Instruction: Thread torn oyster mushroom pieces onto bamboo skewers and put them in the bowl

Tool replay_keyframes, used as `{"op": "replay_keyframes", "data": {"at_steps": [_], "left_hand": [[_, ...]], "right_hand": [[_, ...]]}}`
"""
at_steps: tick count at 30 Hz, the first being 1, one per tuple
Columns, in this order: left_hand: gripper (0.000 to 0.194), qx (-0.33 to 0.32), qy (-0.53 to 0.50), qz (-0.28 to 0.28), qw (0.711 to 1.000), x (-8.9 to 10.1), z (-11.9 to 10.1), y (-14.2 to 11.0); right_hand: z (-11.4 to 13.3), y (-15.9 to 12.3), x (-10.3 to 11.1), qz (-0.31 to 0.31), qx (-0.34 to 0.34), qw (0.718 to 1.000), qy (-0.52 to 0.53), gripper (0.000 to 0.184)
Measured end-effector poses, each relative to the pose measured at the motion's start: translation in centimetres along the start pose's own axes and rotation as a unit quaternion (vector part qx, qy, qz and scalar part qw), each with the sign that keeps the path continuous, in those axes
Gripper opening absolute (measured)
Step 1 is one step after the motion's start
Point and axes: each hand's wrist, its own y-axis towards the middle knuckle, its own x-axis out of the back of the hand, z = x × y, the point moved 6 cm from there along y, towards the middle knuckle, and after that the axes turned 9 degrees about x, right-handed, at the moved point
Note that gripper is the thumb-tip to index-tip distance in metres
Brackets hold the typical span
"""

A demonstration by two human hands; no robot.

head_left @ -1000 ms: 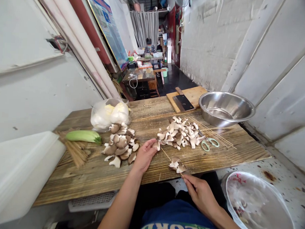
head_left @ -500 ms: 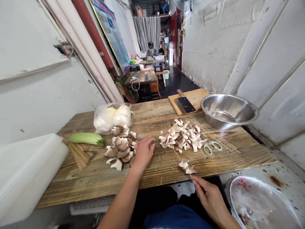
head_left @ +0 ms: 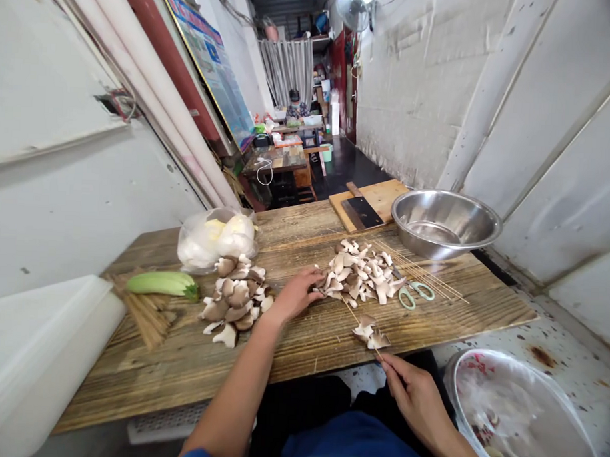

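Brown-and-white oyster mushroom pieces (head_left: 371, 333) sit on a thin bamboo skewer (head_left: 351, 311), just ahead of the right hand (head_left: 419, 392), which pinches its near end. The left hand (head_left: 295, 295) touches the mushroom pile (head_left: 358, 274); whether it grasps one, I cannot tell. The flesh seems light, soft, easily torn; thicker stems should be the safer hold.

Our wooden table (head_left: 129, 382) carries a small mushroom heap (head_left: 236, 299) left of our left hand (head_left: 297, 293), a plastic bag (head_left: 217, 242) beyond that heap, and a green squash (head_left: 157, 283) across a bundle of sticks (head_left: 146, 323) farther left. Right of that hand we have a mushroom pile (head_left: 361, 270), scissors (head_left: 410, 285) and thin sticks (head_left: 433, 276), with a cutting board (head_left: 386, 191) and steel bowl (head_left: 424, 247) beyond.
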Motion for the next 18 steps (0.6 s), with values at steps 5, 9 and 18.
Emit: {"op": "replay_keyframes", "data": {"at_steps": [5,9,18], "left_hand": [[0.036,-0.006,0.014,-0.025,1.0,0.2,-0.2,0.0],[0.042,0.0,0.049,-0.008,0.999,0.1,-0.7,0.1],[0.031,0.039,0.082,-0.008,0.996,0.1,0.7,-0.3]], "right_hand": [[0.0,0.2,-0.2,0.004,0.003,1.0,0.014,0.034],[-0.1,0.2,-0.3,0.008,-0.004,1.0,0.016,0.034],[0.0,0.1,-0.4,0.016,-0.005,1.0,0.025,0.033]]}}
